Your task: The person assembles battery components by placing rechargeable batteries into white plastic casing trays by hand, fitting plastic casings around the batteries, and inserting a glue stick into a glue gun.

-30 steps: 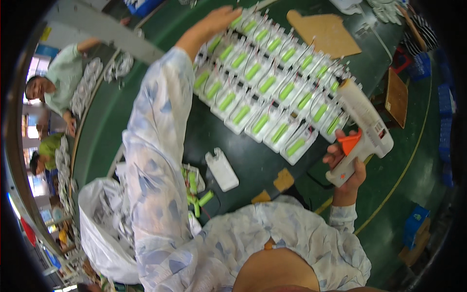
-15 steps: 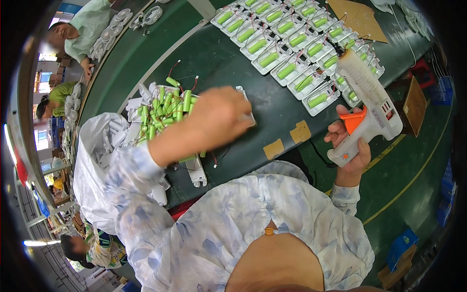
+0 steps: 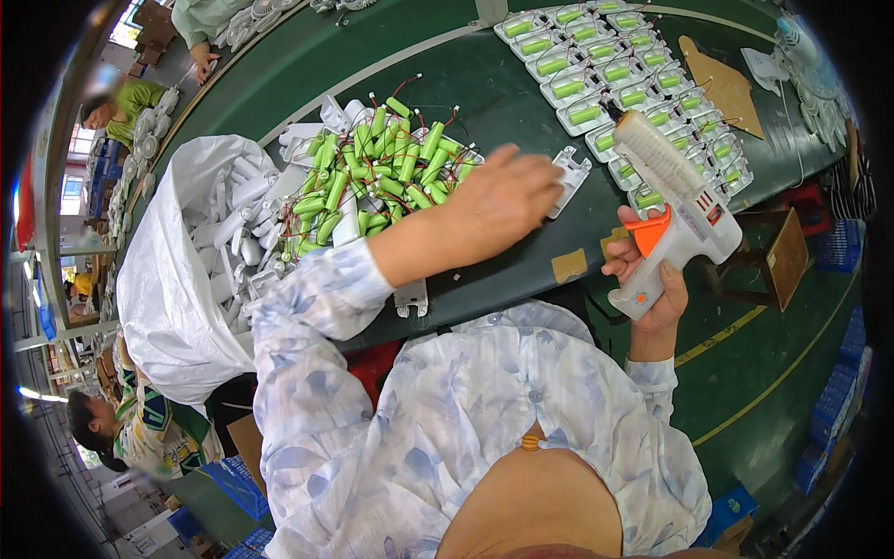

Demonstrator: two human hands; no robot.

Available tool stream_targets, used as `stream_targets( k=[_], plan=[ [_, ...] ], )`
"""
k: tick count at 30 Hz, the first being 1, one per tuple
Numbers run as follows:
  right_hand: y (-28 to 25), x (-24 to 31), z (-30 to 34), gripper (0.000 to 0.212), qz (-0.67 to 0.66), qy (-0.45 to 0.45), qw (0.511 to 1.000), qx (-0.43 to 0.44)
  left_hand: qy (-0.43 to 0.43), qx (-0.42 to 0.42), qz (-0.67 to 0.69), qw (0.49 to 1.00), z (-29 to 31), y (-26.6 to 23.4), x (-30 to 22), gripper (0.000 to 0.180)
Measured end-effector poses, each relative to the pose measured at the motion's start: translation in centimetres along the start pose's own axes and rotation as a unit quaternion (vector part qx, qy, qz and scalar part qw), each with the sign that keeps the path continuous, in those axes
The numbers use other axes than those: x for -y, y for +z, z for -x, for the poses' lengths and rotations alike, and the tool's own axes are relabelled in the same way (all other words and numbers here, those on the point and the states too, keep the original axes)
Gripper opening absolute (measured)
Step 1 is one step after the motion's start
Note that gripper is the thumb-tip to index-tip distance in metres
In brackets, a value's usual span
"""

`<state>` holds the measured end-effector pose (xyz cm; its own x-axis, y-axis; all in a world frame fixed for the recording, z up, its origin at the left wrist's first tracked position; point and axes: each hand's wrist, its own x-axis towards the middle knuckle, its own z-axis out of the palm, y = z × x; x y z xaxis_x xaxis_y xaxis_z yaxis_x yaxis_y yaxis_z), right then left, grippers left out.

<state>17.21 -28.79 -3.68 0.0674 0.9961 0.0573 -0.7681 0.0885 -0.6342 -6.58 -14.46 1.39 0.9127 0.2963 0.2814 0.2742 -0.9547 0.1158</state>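
My left hand [image 3: 510, 200] reaches over the dark green table, its curled fingers at the near edge of a white plastic casing [image 3: 572, 179]. Slight blur and the back of the hand hide exactly how the fingers grip it. Left of this hand lies a heap of green battery cells [image 3: 410, 154] with thin red and black wires. My right hand [image 3: 663, 303] is wrapped round the handle of a white glue gun [image 3: 694, 219] with an orange trigger; its nozzle points up and away. Beyond the nozzle stand rows of white casings [image 3: 587, 114], each with a green cell inside.
A white sack [image 3: 154, 279] full of white plastic parts stands at the left. Two cardboard scraps [image 3: 568, 266] lie near the table's front edge, and a larger brown sheet [image 3: 724, 88] farther right. A wooden stool [image 3: 784, 261] is on the floor. Other people sit at the far left.
My left hand and the white casing have moved right across the table, away from the cell heap. The right hand keeps hold of the glue gun. The whole view has shifted.
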Motion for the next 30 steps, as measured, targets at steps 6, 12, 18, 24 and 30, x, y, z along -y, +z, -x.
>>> stream_targets(
  k=[6,12,18,24,30],
  plan=[
    [0.2,-0.4,-0.8,0.074,0.005,0.021,1.0,-0.005,-0.207,0.093,-0.086,0.97,4.2,-3.6,3.4,0.072],
    [0.0,-0.5,-1.3,0.073,0.015,0.022,1.0,-0.005,-0.221,-0.044,-0.097,0.969,7.0,-5.4,3.0,0.037],
    [-0.9,-0.7,-1.7,0.073,0.003,0.026,1.0,-0.017,-0.303,-0.072,-0.113,0.944,12.1,-8.2,2.8,0.023],
    [-0.9,-0.8,-2.1,0.073,0.002,0.032,0.999,-0.007,-0.43,-0.043,-0.111,0.895,17.4,-11.6,2.4,0.021],
    [-0.8,-0.9,-2.1,0.072,-0.013,0.031,0.999,0.002,-0.635,-0.015,0.137,0.76,24.1,-16.4,8.5,0.03]
  ],
)
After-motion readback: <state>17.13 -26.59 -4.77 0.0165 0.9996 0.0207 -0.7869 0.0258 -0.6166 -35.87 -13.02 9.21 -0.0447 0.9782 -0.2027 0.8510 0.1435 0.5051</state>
